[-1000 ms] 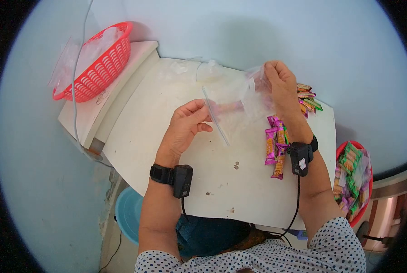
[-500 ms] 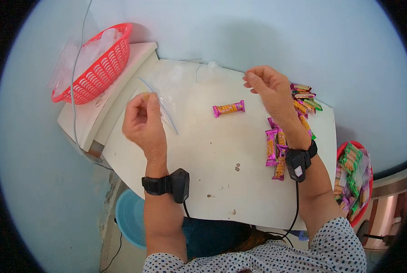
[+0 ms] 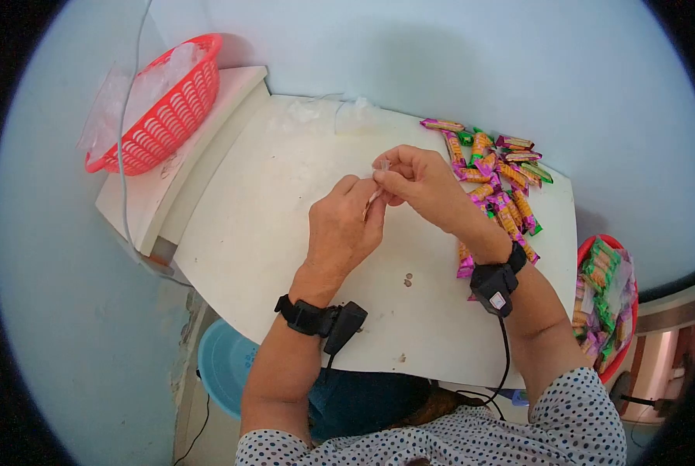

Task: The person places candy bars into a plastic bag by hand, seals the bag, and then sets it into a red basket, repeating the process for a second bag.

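Observation:
Over the middle of the white table (image 3: 285,225), my two hands meet with their fingertips together. My left hand (image 3: 344,229) is closed, its back toward me, with a thin pale and reddish edge showing beside the thumb. Thumb and index finger of my right hand (image 3: 417,182) pinch at a small translucent bit; most of what lies between the hands is covered by the fingers. Nearest to my right wrist is a loose pile of wrapped biscuit packets (image 3: 510,213) in pink and green wrappers, partly hidden by the forearm.
Clear plastic bags (image 3: 355,116) lie at the table's back edge. A red basket (image 3: 169,124) of clear plastic stands on a raised white ledge (image 3: 235,85) at left. Another red basket (image 3: 631,326) holds more packets at lower right. A blue basin (image 3: 219,365) sits below the table.
My hands have come together from apart, the left moving right and the right moving left and down. The blue strip by my left hand and the lone packet mid-table no longer show.

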Tool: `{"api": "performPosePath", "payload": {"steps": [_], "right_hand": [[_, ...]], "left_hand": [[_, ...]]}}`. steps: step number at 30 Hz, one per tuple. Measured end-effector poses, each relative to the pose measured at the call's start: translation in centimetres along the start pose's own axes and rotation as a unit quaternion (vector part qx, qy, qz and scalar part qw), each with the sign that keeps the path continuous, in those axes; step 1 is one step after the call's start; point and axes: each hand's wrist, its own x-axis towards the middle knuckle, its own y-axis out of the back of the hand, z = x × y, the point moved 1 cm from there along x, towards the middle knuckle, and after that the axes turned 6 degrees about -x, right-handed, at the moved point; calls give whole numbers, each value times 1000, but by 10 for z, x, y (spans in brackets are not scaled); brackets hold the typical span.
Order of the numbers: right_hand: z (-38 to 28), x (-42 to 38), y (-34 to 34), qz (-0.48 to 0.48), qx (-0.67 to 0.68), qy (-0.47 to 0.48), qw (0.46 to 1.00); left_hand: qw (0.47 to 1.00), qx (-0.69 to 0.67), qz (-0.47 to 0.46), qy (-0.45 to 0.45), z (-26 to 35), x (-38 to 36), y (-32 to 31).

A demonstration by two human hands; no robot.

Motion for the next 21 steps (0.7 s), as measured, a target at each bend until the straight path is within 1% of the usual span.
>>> {"api": "performPosePath", "payload": {"steps": [1, 4, 8, 13, 16, 17, 19, 20, 21], "right_hand": [[0, 0, 0, -12, 25, -20, 999], [3, 1, 1, -15, 44, -41, 998], [2, 1, 3, -10, 50, -43, 998], [6, 2, 7, -17, 39, -23, 999], [3, 0, 7, -34, -16, -20, 999], [7, 1, 6, -26, -55, -4, 998], [18, 4, 4, -10, -133, 27, 991], [20, 3, 5, -8, -194, 44, 980], [19, 3, 4, -7, -255, 61, 965]], "left_hand": [[1000, -1, -4, 4, -2, -1, 0], [1000, -9, -12, 23, -2, 0, 1], [1000, -10, -10, 20, 0, 1, 3], [999, -7, -10, 40, -2, 1, 2], [999, 26, -5, 28, -3, 1, 4], [999, 43, -5, 22, -3, 1, 4], [996, 84, 27, 20, -1, 2, 6], [993, 106, 43, 19, 0, 2, 6], [991, 118, 60, -1, 1, 2, 6]]}}
